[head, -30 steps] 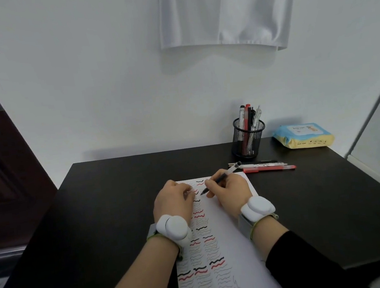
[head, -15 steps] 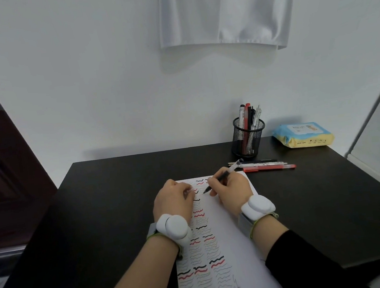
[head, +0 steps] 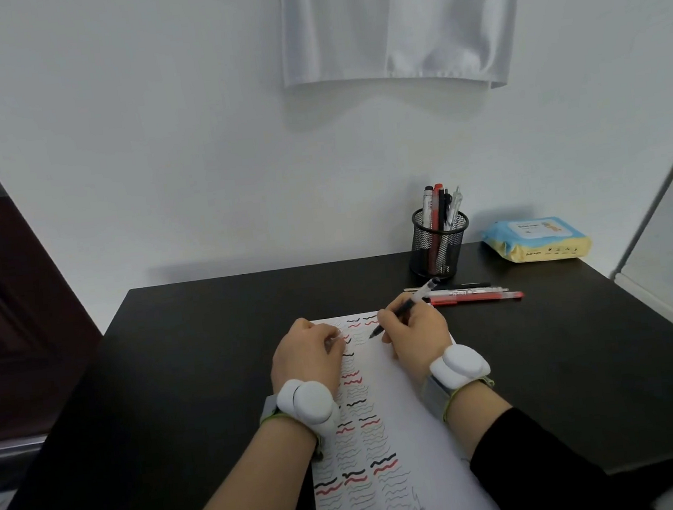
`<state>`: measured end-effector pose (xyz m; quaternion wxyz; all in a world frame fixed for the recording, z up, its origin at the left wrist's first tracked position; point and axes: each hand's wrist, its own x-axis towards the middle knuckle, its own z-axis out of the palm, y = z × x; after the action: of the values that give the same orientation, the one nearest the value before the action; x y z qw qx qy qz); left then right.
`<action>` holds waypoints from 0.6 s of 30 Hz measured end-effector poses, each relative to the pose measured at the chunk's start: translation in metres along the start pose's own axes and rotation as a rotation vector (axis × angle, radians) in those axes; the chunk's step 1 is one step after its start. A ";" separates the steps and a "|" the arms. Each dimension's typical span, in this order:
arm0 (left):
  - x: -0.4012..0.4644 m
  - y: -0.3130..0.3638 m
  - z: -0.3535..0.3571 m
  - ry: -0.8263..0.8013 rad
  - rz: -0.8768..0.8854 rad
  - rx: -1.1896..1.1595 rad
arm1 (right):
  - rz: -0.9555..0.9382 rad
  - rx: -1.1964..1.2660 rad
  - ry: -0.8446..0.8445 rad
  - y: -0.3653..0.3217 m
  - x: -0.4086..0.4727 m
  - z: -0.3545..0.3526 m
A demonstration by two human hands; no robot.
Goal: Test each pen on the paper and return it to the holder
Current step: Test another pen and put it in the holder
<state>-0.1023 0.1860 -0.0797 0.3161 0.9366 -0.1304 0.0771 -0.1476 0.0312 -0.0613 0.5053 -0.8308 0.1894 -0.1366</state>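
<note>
The black-barrelled pen (head: 400, 313) is pinched in the right hand (head: 415, 331), tip down on the white squiggle-covered paper sheet (head: 392, 424). The left hand (head: 305, 358), fingers curled, rests on that sheet's left edge. Beyond the right hand, on the black bench (head: 195, 354), stands the black mesh pen holder (head: 439, 243), loose pens (head: 473, 294) lying before it.

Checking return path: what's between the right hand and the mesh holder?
In the head view, loose pens lie on the table between the right hand and the holder.
</note>
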 end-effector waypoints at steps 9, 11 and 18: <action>0.001 -0.001 0.001 -0.003 -0.002 -0.011 | 0.072 0.065 0.070 0.005 0.005 0.000; 0.000 -0.001 0.000 -0.005 -0.002 -0.013 | 0.062 0.060 0.053 0.005 0.004 0.001; 0.001 0.000 0.000 -0.001 0.002 -0.006 | 0.046 0.048 0.046 0.005 0.004 0.002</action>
<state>-0.1017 0.1858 -0.0793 0.3188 0.9355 -0.1316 0.0767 -0.1440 0.0284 -0.0663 0.5236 -0.8105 0.2167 -0.1484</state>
